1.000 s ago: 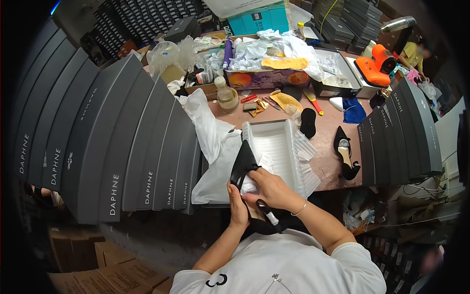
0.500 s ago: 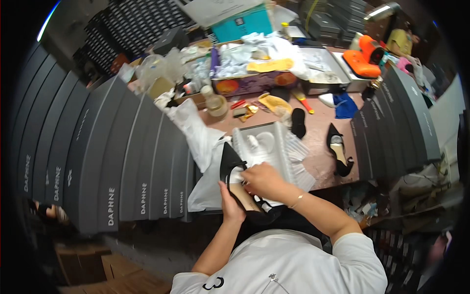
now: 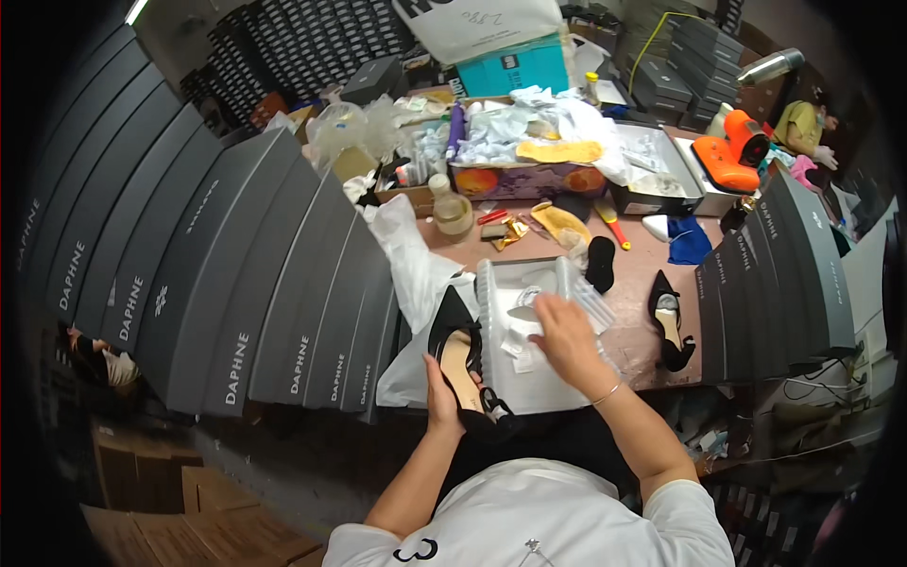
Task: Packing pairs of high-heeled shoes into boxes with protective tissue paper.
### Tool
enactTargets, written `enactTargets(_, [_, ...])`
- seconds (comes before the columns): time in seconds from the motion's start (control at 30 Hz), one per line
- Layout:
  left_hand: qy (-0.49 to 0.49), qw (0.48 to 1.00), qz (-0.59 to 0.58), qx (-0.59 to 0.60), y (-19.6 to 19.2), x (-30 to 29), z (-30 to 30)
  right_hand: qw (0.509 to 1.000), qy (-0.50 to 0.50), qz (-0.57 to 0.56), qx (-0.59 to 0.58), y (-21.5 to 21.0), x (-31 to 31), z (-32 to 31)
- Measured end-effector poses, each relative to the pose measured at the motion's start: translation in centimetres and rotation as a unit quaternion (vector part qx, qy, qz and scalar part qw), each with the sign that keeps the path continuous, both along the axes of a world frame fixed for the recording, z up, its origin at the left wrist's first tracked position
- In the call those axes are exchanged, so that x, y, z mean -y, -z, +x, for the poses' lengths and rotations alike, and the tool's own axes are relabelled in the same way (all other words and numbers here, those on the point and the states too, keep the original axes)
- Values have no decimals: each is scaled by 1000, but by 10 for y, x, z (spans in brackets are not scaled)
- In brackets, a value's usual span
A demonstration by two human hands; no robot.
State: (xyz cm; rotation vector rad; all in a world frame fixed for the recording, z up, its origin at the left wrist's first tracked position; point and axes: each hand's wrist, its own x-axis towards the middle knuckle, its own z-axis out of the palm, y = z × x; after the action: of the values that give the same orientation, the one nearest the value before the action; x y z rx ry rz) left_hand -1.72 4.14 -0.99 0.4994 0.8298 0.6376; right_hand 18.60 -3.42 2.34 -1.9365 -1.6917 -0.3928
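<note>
Setting: cluttered brown bench (image 3: 631, 312) walled in by stacks of long dark grey shoe boxes (image 3: 236, 283) on the person's left and a shorter stack (image 3: 775, 274) on the right; more boxes and a teal carton (image 3: 521, 68) at the far end.
Held shoe: black pointed pump with tan lining (image 3: 460, 364), at the near edge of the bench, just left of the open box.
Shoe axis: runs near to far, toe pointing away from the person and slightly left, heel end toward the body.
Left hand: left hand (image 3: 442, 402) wrapped around the shoe's rear half from below, fingers closed on it, holding it tilted above the bench edge.
Right hand: right hand (image 3: 565, 338) palm down, fingers loosely spread, over the white tissue paper (image 3: 529, 326) inside the box; whether it pinches the paper I cannot tell.
Open box: white-lined shoe box (image 3: 491, 312) lies straight ahead of the body, long side running near to far, parallel to the held shoe.
Key relation: shoe sits to the left of the box, touching or nearly touching its left wall; right hand is the one inside the box, left hand the one on the shoe.
Second shoe: matching black pump (image 3: 669, 321) lies on the bench right of the box, well apart from both hands, nearer the right hand.
Other items: white plastic bag (image 3: 416, 274) beside the shoe's toe; black insole (image 3: 599, 265) beyond the box; small bottle (image 3: 452, 210) farther back.
</note>
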Motion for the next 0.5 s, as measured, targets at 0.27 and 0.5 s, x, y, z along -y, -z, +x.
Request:
enactTargets(0.27, [-6, 990, 140, 7, 22, 40, 17, 963, -211, -97, -136, 68, -57, -74])
enactTargets(0.5, [168, 985, 30, 10, -16, -34, -2, 952, -180, -166, -186, 38, -16, -104])
